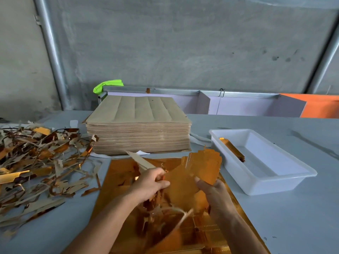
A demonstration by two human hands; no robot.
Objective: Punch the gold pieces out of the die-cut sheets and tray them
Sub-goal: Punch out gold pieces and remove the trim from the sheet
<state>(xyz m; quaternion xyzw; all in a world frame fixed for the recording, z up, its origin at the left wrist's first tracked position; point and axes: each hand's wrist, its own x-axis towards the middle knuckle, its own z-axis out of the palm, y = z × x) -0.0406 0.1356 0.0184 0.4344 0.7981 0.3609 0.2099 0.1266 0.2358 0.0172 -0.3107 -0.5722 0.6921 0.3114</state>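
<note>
Punching out is in hand: the left hand (152, 182) pinches waste trim while the right hand (212, 191) grips a freed gold piece (203, 167) above the die-cut sheet (121, 167). Next, I judge, the piece must go into the white tray (275, 182), right of the right fingers.

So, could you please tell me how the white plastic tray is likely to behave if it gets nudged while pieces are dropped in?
The white plastic tray probably slides easily: it holds only a few gold pieces and sits on a smooth grey table. It looks unlikely to tip, being wide and low. Its thin walls may flex a little when gripped.
</note>
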